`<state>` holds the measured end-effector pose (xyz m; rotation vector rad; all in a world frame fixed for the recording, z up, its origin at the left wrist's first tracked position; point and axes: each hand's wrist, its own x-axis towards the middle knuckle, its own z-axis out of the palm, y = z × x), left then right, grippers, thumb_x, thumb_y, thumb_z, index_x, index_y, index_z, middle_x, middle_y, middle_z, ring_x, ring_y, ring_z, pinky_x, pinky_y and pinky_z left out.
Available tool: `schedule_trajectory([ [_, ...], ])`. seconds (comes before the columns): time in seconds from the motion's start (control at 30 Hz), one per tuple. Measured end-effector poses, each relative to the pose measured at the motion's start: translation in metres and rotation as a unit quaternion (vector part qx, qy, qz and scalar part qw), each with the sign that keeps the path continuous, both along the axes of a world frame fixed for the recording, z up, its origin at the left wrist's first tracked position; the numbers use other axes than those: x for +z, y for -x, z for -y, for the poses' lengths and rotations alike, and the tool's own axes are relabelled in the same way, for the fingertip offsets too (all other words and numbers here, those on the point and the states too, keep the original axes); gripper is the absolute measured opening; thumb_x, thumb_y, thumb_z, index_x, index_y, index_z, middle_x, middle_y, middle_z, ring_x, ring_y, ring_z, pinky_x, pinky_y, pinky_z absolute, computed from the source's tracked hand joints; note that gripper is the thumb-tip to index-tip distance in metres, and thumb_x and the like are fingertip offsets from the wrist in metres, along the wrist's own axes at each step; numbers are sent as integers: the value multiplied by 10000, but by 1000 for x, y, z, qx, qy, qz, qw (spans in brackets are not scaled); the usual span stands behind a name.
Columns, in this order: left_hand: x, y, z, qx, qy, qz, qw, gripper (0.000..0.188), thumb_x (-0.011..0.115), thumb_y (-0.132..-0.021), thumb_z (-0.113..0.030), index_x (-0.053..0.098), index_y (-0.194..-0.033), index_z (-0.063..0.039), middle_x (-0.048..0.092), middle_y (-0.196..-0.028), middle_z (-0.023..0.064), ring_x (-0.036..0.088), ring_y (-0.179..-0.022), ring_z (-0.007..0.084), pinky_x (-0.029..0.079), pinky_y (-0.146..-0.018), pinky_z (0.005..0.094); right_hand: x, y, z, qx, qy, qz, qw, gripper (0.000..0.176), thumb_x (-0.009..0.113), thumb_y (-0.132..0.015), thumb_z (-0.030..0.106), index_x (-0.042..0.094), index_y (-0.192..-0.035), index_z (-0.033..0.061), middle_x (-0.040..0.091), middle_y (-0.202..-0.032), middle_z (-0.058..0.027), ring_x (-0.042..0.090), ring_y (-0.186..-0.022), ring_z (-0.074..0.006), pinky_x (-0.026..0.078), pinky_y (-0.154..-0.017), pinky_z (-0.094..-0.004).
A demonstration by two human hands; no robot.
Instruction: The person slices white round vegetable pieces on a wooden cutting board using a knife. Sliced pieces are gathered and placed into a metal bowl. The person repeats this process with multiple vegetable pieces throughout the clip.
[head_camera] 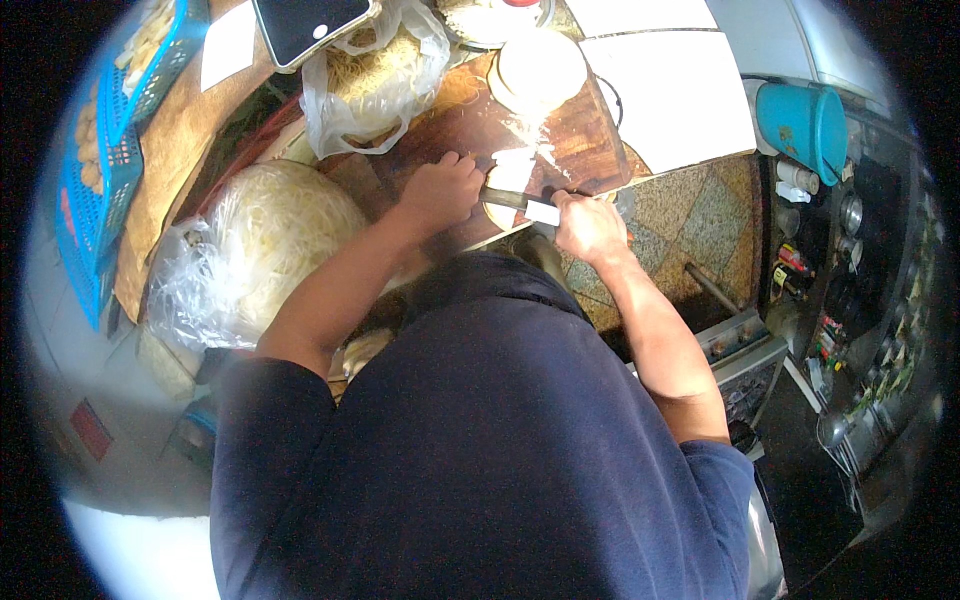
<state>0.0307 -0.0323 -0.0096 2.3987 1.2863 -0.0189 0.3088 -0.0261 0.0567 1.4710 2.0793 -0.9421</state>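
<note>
My right hand grips a knife near the front edge of a wooden cutting board. The blade points left and part of it shines white in the light; the handle is mostly hidden in my fist. Under and behind the blade lie pale, flat pieces that look like cut dough sheets. My left hand rests at their left side with its fingers curled; whether it pinches anything is hidden. A stack of round pale sheets sits farther back on the board, with white shreds before it.
A plastic bag of thin noodles and a large bag of pale shreds stand left. Beyond are a phone and blue baskets. A white panel, a teal bucket and shelved bottles are right.
</note>
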Motion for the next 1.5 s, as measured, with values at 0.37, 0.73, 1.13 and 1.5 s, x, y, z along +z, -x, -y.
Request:
schedule_trajectory([
  [0.37,9,41,-16,-80,-17,72,994,118,672,-845,-130,666,-955,-86,660,-1009,71,664,-982,301,644,-675,406,72,37,32,46,-34,-77,995,215,555,-964,52,623,-1149,-34,771,-968,-253,794,-942,-389,638,-817,-518],
  [0.73,17,3,-4,-30,-42,-13,999,130,660,-889,-183,743,-900,-84,723,-1061,82,699,-931,277,652,-638,412,-5,1,29,-18,-21,-34,999,229,573,-911,89,649,-1117,24,781,-972,-244,775,-921,-433,604,-841,-566],
  [1.13,11,34,-11,-87,-19,122,989,129,672,-833,-113,590,-933,-112,595,-942,79,644,-964,316,606,-706,447,82,37,43,-10,-8,-50,999,235,564,-957,52,602,-1174,-29,759,-986,-287,770,-942,-455,605,-840,-560],
  [1.5,0,0,-2,-65,-55,16,996,102,694,-830,-146,670,-919,-103,636,-924,77,669,-901,285,635,-648,405,7,1,33,-49,20,-14,999,288,622,-893,88,663,-1170,20,777,-1016,-264,767,-990,-437,593,-903,-542],
])
